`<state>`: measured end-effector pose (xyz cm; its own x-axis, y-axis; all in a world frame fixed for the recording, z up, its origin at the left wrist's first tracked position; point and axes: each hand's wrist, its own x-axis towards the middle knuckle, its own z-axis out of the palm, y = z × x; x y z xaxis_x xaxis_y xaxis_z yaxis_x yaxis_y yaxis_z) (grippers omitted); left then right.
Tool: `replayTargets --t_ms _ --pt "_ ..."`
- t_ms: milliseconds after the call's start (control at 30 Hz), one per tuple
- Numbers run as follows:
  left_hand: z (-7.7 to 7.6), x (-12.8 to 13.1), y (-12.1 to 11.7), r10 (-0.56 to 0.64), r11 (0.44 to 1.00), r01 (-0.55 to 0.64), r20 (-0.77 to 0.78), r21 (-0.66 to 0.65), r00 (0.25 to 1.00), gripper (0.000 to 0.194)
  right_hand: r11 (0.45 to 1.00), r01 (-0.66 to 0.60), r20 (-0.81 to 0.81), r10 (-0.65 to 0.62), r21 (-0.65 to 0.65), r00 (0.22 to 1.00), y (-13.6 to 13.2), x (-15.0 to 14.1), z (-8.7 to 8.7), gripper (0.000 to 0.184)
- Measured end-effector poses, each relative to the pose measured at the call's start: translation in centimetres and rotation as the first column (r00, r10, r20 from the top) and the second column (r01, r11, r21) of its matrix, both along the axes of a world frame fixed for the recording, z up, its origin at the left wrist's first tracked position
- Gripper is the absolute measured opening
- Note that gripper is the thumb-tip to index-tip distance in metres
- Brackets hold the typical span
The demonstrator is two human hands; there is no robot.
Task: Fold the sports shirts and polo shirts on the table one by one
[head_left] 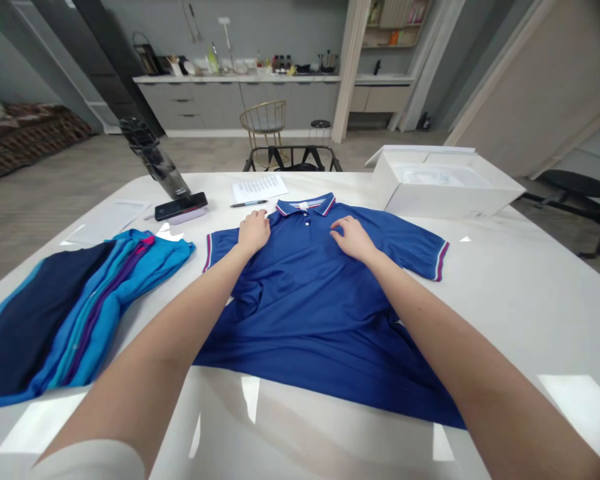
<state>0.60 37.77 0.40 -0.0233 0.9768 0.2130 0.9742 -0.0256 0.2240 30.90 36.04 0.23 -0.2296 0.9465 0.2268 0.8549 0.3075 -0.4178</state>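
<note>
A royal blue polo shirt (305,293) lies spread face up on the white table (520,313), collar toward the far side, sleeves out to both sides. My left hand (254,231) rests on the shirt's left shoulder beside the collar, fingers curled down onto the cloth. My right hand (351,237) presses flat on the right shoulder, fingers apart and pointing toward the collar. Neither hand lifts the fabric.
A pile of folded blue and navy shirts (70,307) lies at the left. Behind the shirt are a phone (181,206), a paper sheet (260,187) with a pen (249,203), and an open white box (443,181). Chairs stand beyond the table's far edge.
</note>
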Motion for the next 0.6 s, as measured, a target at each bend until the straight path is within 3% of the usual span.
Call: replayTargets --t_ms 67,133,267,433,600 --pt "-0.3 -3.8 -0.9 0.06 0.994 -0.064 -0.041 -0.083 0.997 0.044 0.994 -0.11 -0.062 0.108 -0.028 0.992 1.3 -4.7 0.0 0.019" --pt "-0.6 -6.6 -1.8 0.043 0.99 -0.052 -0.07 -0.132 0.997 0.044 0.986 -0.162 -0.093 0.158 -0.041 0.983 2.8 -9.2 0.1 0.023" --pt "-1.2 -9.6 -3.1 0.008 0.994 -0.027 -0.185 -0.102 0.983 0.036 0.987 -0.151 0.012 0.152 -0.057 0.988 5.4 -15.9 0.8 0.035" --pt "-1.5 -11.7 -3.5 0.102 0.995 -0.1 -0.256 0.019 0.961 0.035 0.993 -0.084 0.316 0.106 -0.083 0.943 6.9 -20.0 0.5 0.036" --pt "-0.5 -13.8 -2.1 0.336 0.942 -0.323 -0.209 0.094 0.918 0.037 0.999 0.05 0.261 -0.044 -0.017 0.964 8.1 -22.2 -0.3 0.03"
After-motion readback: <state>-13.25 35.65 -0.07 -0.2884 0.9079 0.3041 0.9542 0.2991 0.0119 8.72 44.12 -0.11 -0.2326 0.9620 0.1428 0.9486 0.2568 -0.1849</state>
